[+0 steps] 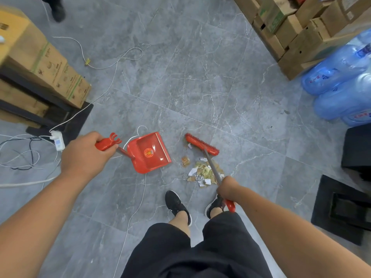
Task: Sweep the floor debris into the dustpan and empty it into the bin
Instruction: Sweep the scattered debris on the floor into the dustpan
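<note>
A red dustpan (149,152) rests on the grey tiled floor, its mouth facing right. My left hand (86,153) is closed around its red handle top (107,143). My right hand (227,187) grips the metal shaft of a red broom (201,144), whose head sits on the floor just beyond a pile of paper scraps and torn bits (203,172). The pile lies to the right of the dustpan, apart from it, under the broom shaft. No bin is in view.
White cables (112,77) and a power strip (58,140) trail over the floor on the left. Cardboard boxes (46,63) stand at the left and upper right (297,31). Blue water jugs (341,87) and black stands (345,209) line the right. My feet (177,205) are just behind the pile.
</note>
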Demonstrator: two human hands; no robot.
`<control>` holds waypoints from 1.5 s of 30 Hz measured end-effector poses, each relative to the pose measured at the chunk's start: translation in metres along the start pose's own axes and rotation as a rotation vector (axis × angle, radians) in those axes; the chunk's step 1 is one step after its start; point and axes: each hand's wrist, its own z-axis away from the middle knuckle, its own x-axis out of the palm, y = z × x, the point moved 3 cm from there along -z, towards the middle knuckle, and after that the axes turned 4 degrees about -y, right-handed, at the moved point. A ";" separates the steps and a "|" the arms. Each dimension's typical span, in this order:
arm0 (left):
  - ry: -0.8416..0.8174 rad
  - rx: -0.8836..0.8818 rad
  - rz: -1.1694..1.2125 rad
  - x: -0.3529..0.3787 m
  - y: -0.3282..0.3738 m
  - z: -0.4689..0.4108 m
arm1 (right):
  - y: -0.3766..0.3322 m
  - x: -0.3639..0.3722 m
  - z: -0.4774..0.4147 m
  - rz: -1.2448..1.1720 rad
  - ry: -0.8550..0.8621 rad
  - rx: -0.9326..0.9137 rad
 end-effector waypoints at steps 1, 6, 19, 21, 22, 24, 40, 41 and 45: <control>-0.009 -0.009 0.007 0.000 -0.006 0.003 | 0.000 0.003 0.002 0.001 0.010 -0.004; -0.005 0.003 -0.001 0.001 -0.018 0.028 | -0.001 0.013 0.010 -0.047 0.002 -0.045; 0.092 -0.013 -0.150 0.013 -0.030 0.118 | 0.044 0.018 0.018 -0.161 0.101 -0.189; 0.114 -0.023 -0.156 0.014 -0.035 0.130 | 0.043 0.019 0.022 -0.162 0.107 -0.228; 0.118 -0.036 -0.153 0.014 -0.038 0.135 | 0.040 0.020 0.025 -0.189 0.105 -0.249; 0.128 -0.057 -0.147 0.012 -0.045 0.143 | 0.031 0.021 0.029 -0.289 0.086 -0.295; 0.172 -0.027 -0.146 -0.049 -0.147 0.071 | -0.084 0.121 0.065 -1.033 -0.344 -0.252; 0.164 -0.017 -0.144 -0.053 -0.152 0.066 | -0.094 0.129 0.066 -1.071 -0.365 -0.230; 0.121 0.037 -0.147 -0.065 -0.170 0.050 | -0.127 0.157 0.070 -1.201 -0.445 -0.183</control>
